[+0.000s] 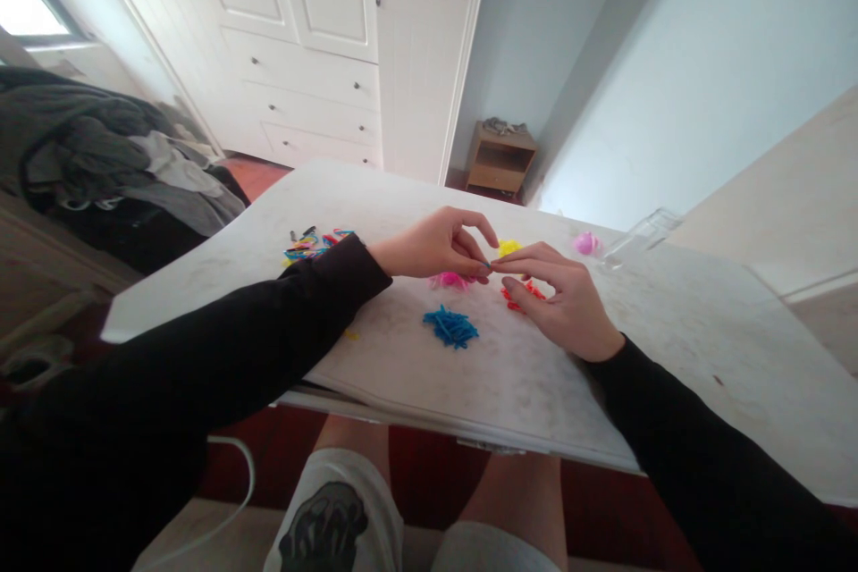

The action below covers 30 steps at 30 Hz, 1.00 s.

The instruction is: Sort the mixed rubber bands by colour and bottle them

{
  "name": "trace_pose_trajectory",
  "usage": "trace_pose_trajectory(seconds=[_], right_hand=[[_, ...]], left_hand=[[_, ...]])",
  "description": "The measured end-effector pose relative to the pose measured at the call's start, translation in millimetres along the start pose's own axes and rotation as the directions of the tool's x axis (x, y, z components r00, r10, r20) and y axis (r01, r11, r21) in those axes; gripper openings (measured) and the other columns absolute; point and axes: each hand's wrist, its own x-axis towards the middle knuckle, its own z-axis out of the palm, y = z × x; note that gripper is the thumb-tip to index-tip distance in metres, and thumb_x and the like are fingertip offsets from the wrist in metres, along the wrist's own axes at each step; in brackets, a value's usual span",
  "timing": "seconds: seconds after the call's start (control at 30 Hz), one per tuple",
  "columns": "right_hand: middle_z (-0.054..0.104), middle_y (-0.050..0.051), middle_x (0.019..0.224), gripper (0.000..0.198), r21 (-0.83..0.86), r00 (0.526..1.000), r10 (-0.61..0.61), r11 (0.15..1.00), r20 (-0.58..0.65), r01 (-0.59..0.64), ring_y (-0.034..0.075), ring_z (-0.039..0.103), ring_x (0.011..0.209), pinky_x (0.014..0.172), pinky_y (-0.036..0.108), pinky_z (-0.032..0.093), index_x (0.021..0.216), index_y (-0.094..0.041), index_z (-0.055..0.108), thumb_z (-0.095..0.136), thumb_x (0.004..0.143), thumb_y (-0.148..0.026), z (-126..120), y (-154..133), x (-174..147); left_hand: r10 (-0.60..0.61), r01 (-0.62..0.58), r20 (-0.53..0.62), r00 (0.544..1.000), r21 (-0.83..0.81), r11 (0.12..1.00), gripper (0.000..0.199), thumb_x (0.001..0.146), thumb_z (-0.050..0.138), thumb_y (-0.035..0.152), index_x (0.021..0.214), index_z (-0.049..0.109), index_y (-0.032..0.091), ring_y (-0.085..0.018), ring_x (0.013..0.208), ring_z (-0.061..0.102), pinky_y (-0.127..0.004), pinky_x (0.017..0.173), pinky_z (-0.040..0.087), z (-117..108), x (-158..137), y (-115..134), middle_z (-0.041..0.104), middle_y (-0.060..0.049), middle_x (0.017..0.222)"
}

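Over the middle of the white table (389, 375), my left hand (439, 243) is closed in a pinch, with a tiny blue piece showing at its fingertips. My right hand (567, 299) has its fingers stretched out and thumb apart; its fingertips meet those of my left hand. Just below lies a pile of thin blue pieces (450, 327). A pink pile (452, 281) is partly hidden under my left hand. Beside my right hand are an orange-red pile (524, 295) and a yellow pile (509, 247), both partly covered. The pieces' exact kind is too small to tell.
A mixed-colour pile (312, 246) lies beyond my left forearm. At the right are a round pink object (587, 243) and a clear container (640, 239) on its side. A white wardrobe (315, 89), a small wooden cabinet (501, 156) and heaped clothes (113, 152) stand around the table.
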Motion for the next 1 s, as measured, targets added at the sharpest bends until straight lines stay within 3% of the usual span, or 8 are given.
trace_pose_trajectory(seconds=[0.2, 0.43, 0.67, 0.77, 0.9, 1.0], right_hand=[[0.079, 0.004, 0.091, 0.019, 0.034, 0.988, -0.001, 0.999, -0.157, 0.006, 0.020, 0.072, 0.084, 0.077, 0.037, 0.059, 0.094, -0.025, 0.081, 0.071, 0.089, -0.010, -1.9, -0.8, 0.6], [0.078, 0.003, 0.085, 0.011, 0.222, 0.982, -0.129, 0.970, 0.135, 0.097, 0.017, 0.071, 0.080, 0.073, 0.032, 0.058, 0.095, -0.024, 0.078, 0.074, 0.090, -0.015, 2.2, -6.4, -0.9], [0.077, 0.003, 0.085, 0.008, 0.238, 0.955, -0.171, 0.965, 0.242, 0.113, 0.016, 0.069, 0.081, 0.074, 0.030, 0.058, 0.094, -0.022, 0.076, 0.071, 0.094, -0.016, 7.4, -8.1, -1.3], [0.077, 0.003, 0.086, 0.006, 0.159, 0.976, -0.127, 0.982, 0.175, 0.100, 0.017, 0.070, 0.082, 0.075, 0.032, 0.057, 0.093, -0.022, 0.075, 0.071, 0.094, -0.018, 6.2, -8.1, -1.3], [0.074, 0.003, 0.088, 0.006, 0.042, 0.999, 0.017, 0.999, -0.036, -0.015, 0.018, 0.068, 0.081, 0.072, 0.033, 0.056, 0.095, -0.023, 0.075, 0.075, 0.091, -0.020, 4.2, -6.3, -1.5], [0.074, 0.004, 0.091, 0.012, 0.026, 0.994, 0.076, 0.997, -0.073, -0.074, 0.017, 0.067, 0.078, 0.067, 0.032, 0.055, 0.099, -0.022, 0.077, 0.079, 0.087, -0.020, 4.3, -3.6, -1.7]], left_hand=[[-0.003, 0.004, -0.012, 1.000, 0.016, 1.000, 0.035, 0.075, 0.089, 0.021, 0.098, 0.065, 0.011, -0.019, 0.071, 0.079, -0.023, 0.063, 0.061, 1.0, -0.8, 3.9, 0.080, -0.010, 0.078], [0.004, -0.003, -0.066, 0.998, 0.016, 1.000, 0.030, 0.075, 0.088, 0.017, 0.093, 0.065, 0.011, -0.018, 0.068, 0.078, -0.022, 0.061, 0.061, 0.1, -0.9, 4.7, 0.079, -0.007, 0.074], [0.009, -0.006, -0.060, 0.998, 0.047, 0.999, 0.029, 0.076, 0.088, 0.019, 0.093, 0.066, 0.010, -0.017, 0.066, 0.077, -0.021, 0.058, 0.059, -0.9, 0.7, 2.3, 0.079, -0.007, 0.073], [0.010, -0.008, -0.054, 0.999, 0.044, 0.999, 0.031, 0.076, 0.089, 0.021, 0.094, 0.066, 0.011, -0.017, 0.067, 0.077, -0.022, 0.059, 0.061, -1.8, 1.1, 1.9, 0.079, -0.007, 0.075], [0.016, -0.016, -0.005, 1.000, 0.033, 0.999, 0.031, 0.077, 0.089, 0.023, 0.096, 0.067, 0.011, -0.019, 0.071, 0.079, -0.023, 0.062, 0.062, -0.4, -0.7, 4.1, 0.080, -0.008, 0.077], [0.012, -0.012, 0.043, 0.999, 0.002, 1.000, 0.035, 0.077, 0.090, 0.025, 0.099, 0.067, 0.012, -0.020, 0.073, 0.080, -0.025, 0.064, 0.064, 1.5, -2.2, 6.0, 0.081, -0.009, 0.080]])
